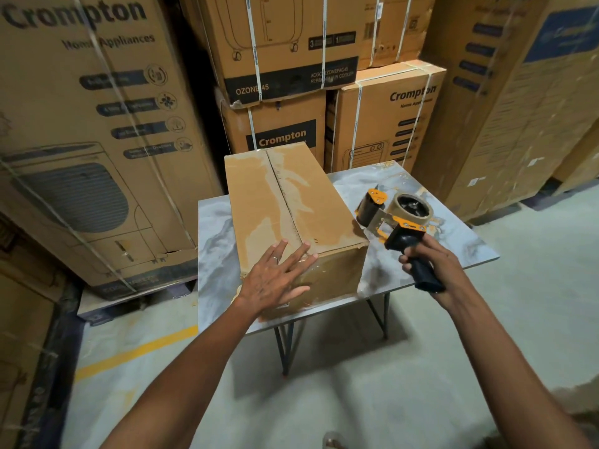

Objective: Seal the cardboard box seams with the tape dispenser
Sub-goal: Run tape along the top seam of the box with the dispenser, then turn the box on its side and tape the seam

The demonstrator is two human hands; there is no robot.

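Observation:
A long brown cardboard box point(285, 202) lies on a small marble-topped table point(214, 241), its top flaps closed along a centre seam that runs away from me. Torn pale patches mark its top. My left hand point(278, 278) lies flat with fingers spread on the box's near top corner. To the right of the box, my right hand point(431, 265) grips the black handle of an orange and black tape dispenser point(393, 215) carrying a roll of brown tape. The dispenser is held just above the table, apart from the box.
Tall stacks of strapped appliance cartons point(97, 140) wall in the left, back and right sides. The table stands on thin black metal legs point(285, 345) over a grey concrete floor with a yellow line point(136, 351) at the left.

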